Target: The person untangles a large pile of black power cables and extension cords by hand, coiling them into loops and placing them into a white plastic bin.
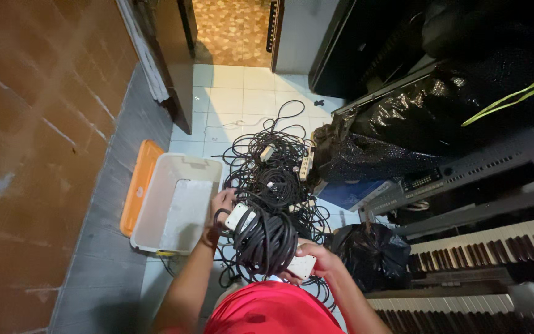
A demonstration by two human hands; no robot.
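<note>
I look down at a thick coil of black cable (266, 238) with white power strips on it. My left hand (220, 203) grips the coil's far left side next to a white power strip (238, 216). My right hand (317, 260) holds the near side of the coil, fingers around another white power strip (301, 266). Beyond the coil a big tangle of black cables (273, 164) lies on the pale tiled floor (236, 93), with more white strips (305, 167) in it.
An open white plastic bin (156, 204) with an orange lid (137, 185) stands at my left against a brown wall. Black plastic bags (372, 250) and electronic keyboards (483, 244) crowd the right. A doorway (233, 31) lies ahead.
</note>
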